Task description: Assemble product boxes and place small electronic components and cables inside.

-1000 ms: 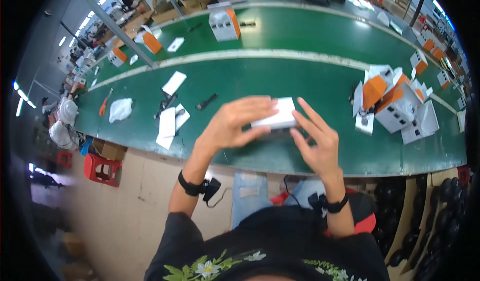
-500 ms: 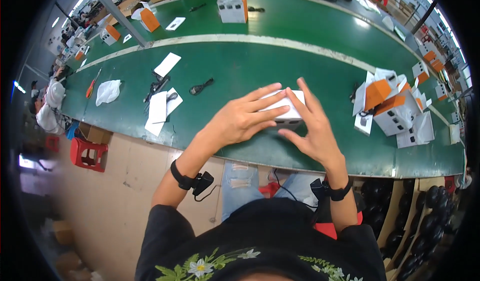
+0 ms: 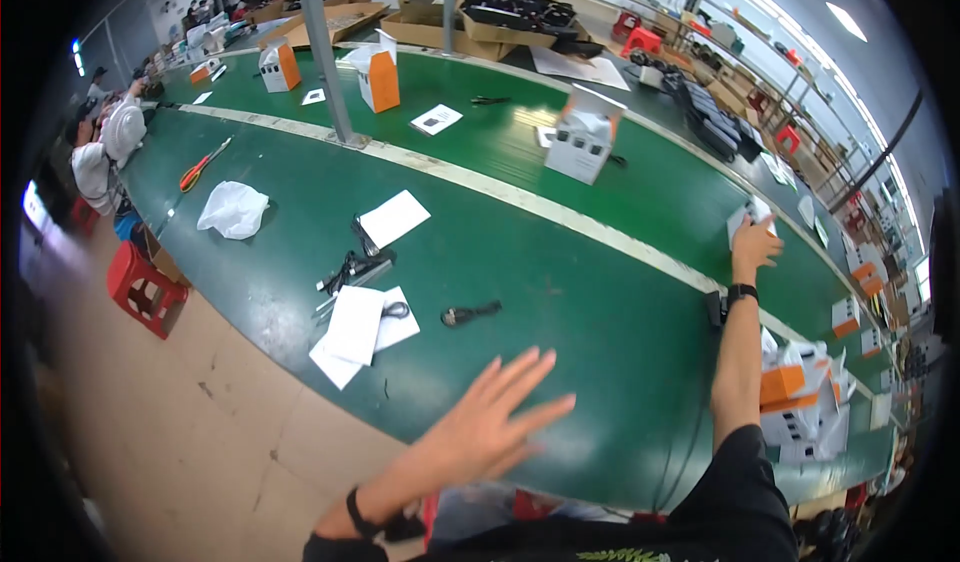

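Observation:
My right arm stretches out to the far right, and my right hand (image 3: 755,246) is at a small white box (image 3: 759,209) on the far strip of the green table. Its thumb and fingers are around the near side of the box and partly hide it. My left hand (image 3: 492,424) hangs over the near part of the table, fingers spread, with nothing in it. Beyond that hand lies a bundled black cable (image 3: 471,313). To its left are white paper sheets (image 3: 354,324), with another coiled cable (image 3: 397,310) on them.
Opened white and orange boxes (image 3: 805,402) crowd the right end, beside my right forearm. A grey post (image 3: 325,57) rises from the pale divider (image 3: 500,195). Farther left lie a white plastic bag (image 3: 234,210) and an orange-handled screwdriver (image 3: 200,169). An open box (image 3: 580,142) stands on the far strip.
Both hands were together on the white box at the near edge. The box is now far right with my right hand; my left hand has come away, fingers spread. The view has turned.

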Demonstrator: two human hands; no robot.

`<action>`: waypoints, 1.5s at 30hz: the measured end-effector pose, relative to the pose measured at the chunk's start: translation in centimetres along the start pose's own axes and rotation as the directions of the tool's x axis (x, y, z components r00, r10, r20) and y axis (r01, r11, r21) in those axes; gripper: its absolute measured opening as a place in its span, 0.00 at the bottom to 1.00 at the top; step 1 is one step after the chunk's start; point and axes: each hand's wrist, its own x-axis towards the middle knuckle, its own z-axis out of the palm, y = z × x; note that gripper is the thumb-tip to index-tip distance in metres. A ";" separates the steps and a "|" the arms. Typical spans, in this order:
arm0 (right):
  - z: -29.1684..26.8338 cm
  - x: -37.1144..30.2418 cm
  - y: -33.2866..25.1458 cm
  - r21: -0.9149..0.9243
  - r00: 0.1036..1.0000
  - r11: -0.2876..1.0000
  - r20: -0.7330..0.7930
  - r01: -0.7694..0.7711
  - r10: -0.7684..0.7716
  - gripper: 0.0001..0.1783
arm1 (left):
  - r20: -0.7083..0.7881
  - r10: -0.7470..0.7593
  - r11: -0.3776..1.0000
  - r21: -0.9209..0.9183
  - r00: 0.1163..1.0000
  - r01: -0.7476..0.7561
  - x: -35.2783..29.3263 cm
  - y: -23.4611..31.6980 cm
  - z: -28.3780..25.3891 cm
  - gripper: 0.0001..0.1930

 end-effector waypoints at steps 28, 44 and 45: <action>-8.3 -12.4 -22.2 0.896 0.046 0.026 0.007 0.443 -0.999 0.28 | -0.392 -0.232 0.971 -0.141 0.890 0.191 1.8 -2.2 2.8 0.63; -4.5 -7.1 -23.6 0.631 0.182 0.196 0.087 0.750 -0.979 0.34 | -0.514 -0.198 0.977 -0.175 0.835 0.123 -0.2 0.7 2.2 0.51; -7.5 -9.0 -22.2 0.691 0.223 0.121 -0.059 0.712 -0.973 0.29 | -0.522 -0.150 0.986 -0.143 0.840 0.087 -0.2 1.2 1.5 0.48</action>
